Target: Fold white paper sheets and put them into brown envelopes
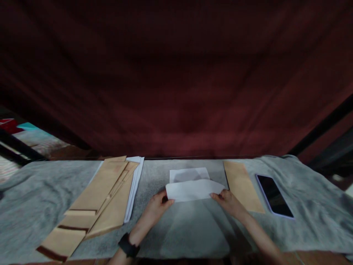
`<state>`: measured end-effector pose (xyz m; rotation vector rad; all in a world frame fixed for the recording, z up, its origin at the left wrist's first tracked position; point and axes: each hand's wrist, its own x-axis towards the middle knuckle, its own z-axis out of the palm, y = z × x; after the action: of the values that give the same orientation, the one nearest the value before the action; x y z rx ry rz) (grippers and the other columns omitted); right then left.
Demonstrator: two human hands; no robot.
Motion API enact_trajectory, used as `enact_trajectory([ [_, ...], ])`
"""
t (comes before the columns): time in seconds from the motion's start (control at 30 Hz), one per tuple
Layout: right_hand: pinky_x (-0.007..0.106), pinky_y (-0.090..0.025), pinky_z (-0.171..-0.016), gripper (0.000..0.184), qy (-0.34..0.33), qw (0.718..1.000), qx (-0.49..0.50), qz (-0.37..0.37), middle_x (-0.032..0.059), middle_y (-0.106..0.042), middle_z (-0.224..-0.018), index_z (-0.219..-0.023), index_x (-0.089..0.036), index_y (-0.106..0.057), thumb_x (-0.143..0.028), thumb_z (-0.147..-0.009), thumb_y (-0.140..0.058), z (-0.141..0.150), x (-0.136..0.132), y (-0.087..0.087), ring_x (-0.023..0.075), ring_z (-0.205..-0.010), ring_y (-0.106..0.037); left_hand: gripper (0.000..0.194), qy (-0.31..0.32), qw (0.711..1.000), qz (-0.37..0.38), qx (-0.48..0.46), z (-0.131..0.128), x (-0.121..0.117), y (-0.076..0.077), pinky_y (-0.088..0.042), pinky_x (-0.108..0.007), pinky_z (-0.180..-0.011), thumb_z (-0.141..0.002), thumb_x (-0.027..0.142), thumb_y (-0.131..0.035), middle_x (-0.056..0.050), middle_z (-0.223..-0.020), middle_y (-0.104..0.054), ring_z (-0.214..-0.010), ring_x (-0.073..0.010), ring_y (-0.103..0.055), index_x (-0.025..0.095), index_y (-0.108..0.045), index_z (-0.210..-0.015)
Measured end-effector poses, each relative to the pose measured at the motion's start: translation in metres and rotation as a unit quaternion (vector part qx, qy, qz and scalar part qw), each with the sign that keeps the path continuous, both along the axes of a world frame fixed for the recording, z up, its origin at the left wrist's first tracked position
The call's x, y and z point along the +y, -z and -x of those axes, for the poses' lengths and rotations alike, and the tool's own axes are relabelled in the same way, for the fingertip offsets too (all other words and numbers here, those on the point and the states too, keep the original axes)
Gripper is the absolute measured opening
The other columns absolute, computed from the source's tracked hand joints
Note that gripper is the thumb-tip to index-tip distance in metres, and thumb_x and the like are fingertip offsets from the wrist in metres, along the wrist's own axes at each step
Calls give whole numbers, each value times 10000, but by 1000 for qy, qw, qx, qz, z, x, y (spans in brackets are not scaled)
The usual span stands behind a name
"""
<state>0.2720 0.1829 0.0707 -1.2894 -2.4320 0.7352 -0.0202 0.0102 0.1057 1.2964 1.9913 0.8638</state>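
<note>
My left hand, with a dark band on its wrist, pinches the left end of a folded sheet of white paper. At the right end of the same sheet, my right hand is closed on it with thumb and fingers. The sheet is held just over the grey cloth, and its right end tapers at a slant. Behind it shows another white paper panel; whether the two are joined I cannot tell. A brown envelope lies to the right of my right hand.
Several brown envelopes overlap on the left, partly over a stack of white paper. A phone in a purple case lies at the right. Grey cloth covers the surface, and a dark red curtain hangs behind it.
</note>
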Motion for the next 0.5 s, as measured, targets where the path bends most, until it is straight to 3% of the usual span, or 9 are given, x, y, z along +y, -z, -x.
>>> enact_trajectory([
  [0.1,325,-528,-672,326,-28,999,18,36,81,-765,-824,-1030,-187,-731,-391,-950,-489,5,1,-3,247,-748,-723,192,-20,998,25,46,-5,5,0,-474,-279,-680,-849,304,-576,-39,-782,-744,-734,-202,-673,175,-712,-807],
  [0.2,329,-528,-685,395,0,999,20,34,73,-769,-878,-1268,-180,-625,-337,-930,-493,10,1,-2,252,-781,-727,150,-31,998,26,48,-12,8,-1,-435,-250,-649,-853,266,-572,-11,-731,-709,-710,-174,-644,188,-681,-786],
  [0.3,338,-530,-707,524,11,1000,12,15,92,-770,-921,-1430,-143,-486,-311,-934,-479,11,0,5,267,-838,-739,114,-47,997,28,51,-15,10,1,-418,-237,-635,-848,234,-581,20,-701,-676,-683,-156,-626,199,-673,-905],
  [0.5,390,-540,-770,643,17,998,-29,-56,148,-765,-1038,-1564,-110,-297,-288,-962,-436,11,-7,18,313,-932,-743,378,-58,995,39,75,-15,14,10,-423,-259,-632,-862,236,-578,28,-700,-656,-662,-169,-632,172,-602,-1234],
])
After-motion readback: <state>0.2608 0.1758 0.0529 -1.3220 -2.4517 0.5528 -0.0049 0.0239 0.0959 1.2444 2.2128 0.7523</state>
